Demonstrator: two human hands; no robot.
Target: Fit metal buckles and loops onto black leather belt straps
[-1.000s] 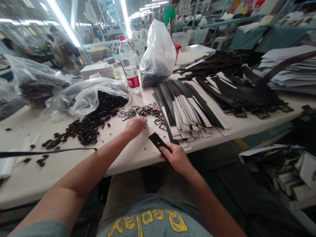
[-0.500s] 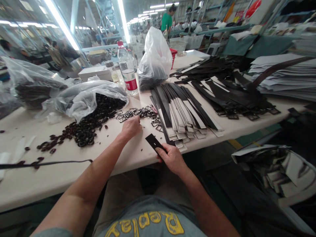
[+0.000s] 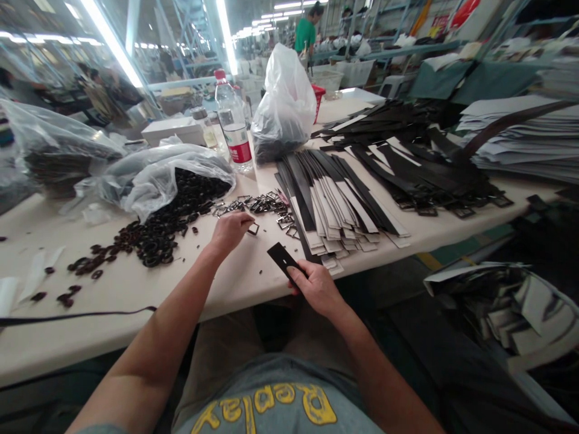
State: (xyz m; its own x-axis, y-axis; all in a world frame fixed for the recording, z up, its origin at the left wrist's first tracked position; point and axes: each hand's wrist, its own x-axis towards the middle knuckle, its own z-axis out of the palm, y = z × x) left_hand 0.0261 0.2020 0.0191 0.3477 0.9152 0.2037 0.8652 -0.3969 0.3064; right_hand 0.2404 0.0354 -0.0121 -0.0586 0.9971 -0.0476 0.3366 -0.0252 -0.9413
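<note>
Between the fingertips of my left hand (image 3: pixel 231 232) is a small rectangular metal buckle (image 3: pixel 254 229), held just in front of a pile of metal buckles (image 3: pixel 266 204). My right hand (image 3: pixel 316 286) grips a black strap (image 3: pixel 280 258) near the table's front edge, thumb on top. A short slot shows in the strap's end, which points up and left toward the buckle without touching it. The rest of that strap is hidden by my hand. Right of the buckle pile lies a fanned stack of black straps with pale ends (image 3: pixel 335 205).
Dark loops (image 3: pixel 158 241) spill from a plastic bag (image 3: pixel 154 175) on the left. A water bottle (image 3: pixel 236 135) and a tied bag (image 3: pixel 283 108) stand behind the buckles. Straps with buckles (image 3: pixel 420 181) lie at right. A person (image 3: pixel 306 33) stands far back.
My left hand has drawn back slightly from the buckle pile, and a buckle now shows at its fingertips. My right hand and the strap have hardly moved.
</note>
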